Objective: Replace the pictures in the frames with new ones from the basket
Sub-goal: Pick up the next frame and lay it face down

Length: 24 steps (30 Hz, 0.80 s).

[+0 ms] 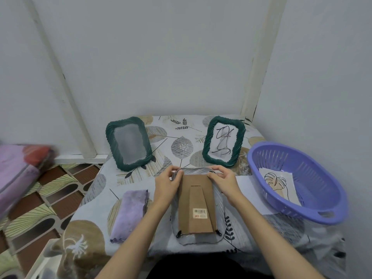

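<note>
A frame lies face down point(218, 200) in front of me, its brown cardboard back with a stand and barcode sticker facing up. My left hand point(168, 183) pinches the top left corner of that frame. My right hand point(222, 179) pinches the top right corner. Two green frames stand at the back: the left green frame point(128, 143) shows a blank grey pane, the right green frame point(223, 140) holds a black line drawing. A purple basket point(314, 214) on the right holds a leaf line drawing point(278, 183).
A folded lilac cloth point(129, 213) lies left of the face-down frame. A white sheet point(244, 185) sits between the frame and the basket. The leaf-patterned tablecloth point(181, 146) covers a small table in a wall corner. Bedding point(18, 174) shows blurred at far left.
</note>
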Each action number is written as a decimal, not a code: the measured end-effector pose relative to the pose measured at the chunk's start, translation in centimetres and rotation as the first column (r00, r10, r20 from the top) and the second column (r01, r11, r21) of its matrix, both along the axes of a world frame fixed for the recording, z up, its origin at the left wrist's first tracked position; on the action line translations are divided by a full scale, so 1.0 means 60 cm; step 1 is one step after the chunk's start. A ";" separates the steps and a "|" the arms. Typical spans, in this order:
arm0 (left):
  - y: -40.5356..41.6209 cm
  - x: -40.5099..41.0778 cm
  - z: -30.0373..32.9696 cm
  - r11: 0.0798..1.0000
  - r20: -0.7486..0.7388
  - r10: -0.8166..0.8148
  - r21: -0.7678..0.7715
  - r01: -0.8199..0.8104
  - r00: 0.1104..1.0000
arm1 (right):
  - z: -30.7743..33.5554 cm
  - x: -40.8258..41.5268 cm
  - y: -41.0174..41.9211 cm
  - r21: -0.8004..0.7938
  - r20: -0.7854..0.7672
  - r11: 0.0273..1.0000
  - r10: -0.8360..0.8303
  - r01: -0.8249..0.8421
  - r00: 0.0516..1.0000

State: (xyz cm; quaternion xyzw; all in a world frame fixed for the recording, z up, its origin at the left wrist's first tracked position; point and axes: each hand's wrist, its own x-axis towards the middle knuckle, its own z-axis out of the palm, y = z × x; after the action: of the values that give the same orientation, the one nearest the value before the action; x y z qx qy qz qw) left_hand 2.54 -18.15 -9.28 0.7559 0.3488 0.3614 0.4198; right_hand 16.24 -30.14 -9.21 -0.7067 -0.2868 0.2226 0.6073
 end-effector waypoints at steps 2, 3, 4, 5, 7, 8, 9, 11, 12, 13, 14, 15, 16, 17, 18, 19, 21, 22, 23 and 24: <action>0.006 0.005 -0.005 1.000 -0.016 -0.003 -0.029 0.003 1.000 | -0.009 0.004 0.009 -0.018 0.039 0.999 -0.037 0.038 0.999; 0.010 0.006 -0.009 0.999 -0.043 -0.030 -0.046 0.028 0.999 | -0.014 0.006 0.013 -0.037 0.038 0.997 -0.061 0.063 0.997; 0.014 0.005 -0.015 0.995 -0.084 -0.076 -0.069 0.070 0.994 | -0.017 0.007 0.016 -0.069 0.019 0.994 -0.082 0.083 0.996; 0.016 0.002 -0.019 0.986 -0.139 -0.141 -0.106 0.127 0.980 | -0.021 0.009 0.018 -0.103 -0.012 0.991 -0.092 0.090 0.996; 0.020 -0.004 -0.030 0.960 -0.232 -0.254 -0.180 0.215 0.939 | -0.029 0.009 0.019 -0.177 -0.015 0.982 -0.075 0.071 0.997; 0.022 -0.006 -0.034 0.956 -0.269 -0.275 -0.182 0.232 0.923 | -0.031 0.008 0.019 -0.223 0.020 0.973 -0.055 0.058 0.998; 0.025 -0.005 -0.040 0.958 -0.309 -0.278 -0.160 0.238 0.910 | -0.034 0.008 0.021 -0.264 0.060 0.963 -0.040 0.054 0.997; 0.028 -0.001 -0.049 0.965 -0.398 -0.260 -0.087 0.246 0.880 | -0.041 0.006 0.023 -0.305 0.122 0.950 -0.022 0.059 0.992; 0.027 0.001 -0.052 0.966 -0.427 -0.253 -0.064 0.251 0.868 | -0.044 0.005 0.022 -0.316 0.136 0.947 -0.008 0.051 0.991; 0.026 0.001 -0.055 0.966 -0.440 -0.251 -0.053 0.255 0.862 | -0.047 0.004 0.020 -0.325 0.140 0.945 0.009 0.037 0.990; 0.024 -0.001 -0.059 0.965 -0.444 -0.250 -0.045 0.257 0.861 | -0.048 0.001 0.016 -0.327 0.134 0.945 0.031 0.015 0.990; 0.022 -0.005 -0.060 0.965 -0.443 -0.247 -0.034 0.259 0.862 | -0.049 -0.001 0.010 -0.319 0.123 0.948 0.055 -0.014 0.991; 0.021 -0.012 -0.062 0.964 -0.442 -0.247 -0.023 0.264 0.863 | -0.048 -0.004 0.001 -0.311 0.118 0.950 0.082 -0.042 0.990; 0.020 -0.020 -0.062 0.960 -0.443 -0.259 -0.024 0.278 0.858 | -0.046 -0.006 -0.009 -0.310 0.136 0.949 0.112 -0.065 0.984; 0.018 -0.031 -0.061 0.953 -0.447 -0.282 -0.029 0.301 0.849 | -0.040 -0.009 -0.022 -0.335 0.180 0.938 0.154 -0.086 0.972; 0.014 -0.041 -0.058 0.942 -0.461 -0.312 -0.037 0.333 0.831 | -0.034 -0.011 -0.037 -0.372 0.229 0.921 0.211 -0.115 0.950; 0.002 -0.062 -0.047 0.905 -0.518 -0.386 -0.055 0.421 0.763 | -0.024 -0.018 -0.070 -0.437 0.240 0.873 0.346 -0.218 0.907; -0.006 -0.072 -0.043 0.883 -0.558 -0.422 -0.074 0.464 0.715 | -0.018 -0.024 -0.086 -0.479 0.210 0.835 0.410 -0.272 0.888; -0.013 -0.080 -0.039 0.862 -0.600 -0.447 -0.089 0.499 0.664 | -0.014 -0.031 -0.101 -0.532 0.186 0.787 0.469 -0.313 0.863; -0.019 -0.087 -0.037 0.844 -0.641 -0.456 -0.092 0.528 0.618 | -0.011 -0.039 -0.114 -0.592 0.174 0.734 0.520 -0.333 0.836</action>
State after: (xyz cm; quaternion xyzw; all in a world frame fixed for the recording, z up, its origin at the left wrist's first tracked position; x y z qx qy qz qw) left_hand -2.68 -19.29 -11.47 0.9196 0.2302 -0.0298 0.3170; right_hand 13.91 -36.96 -9.84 -0.7883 -0.4657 0.3081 0.2583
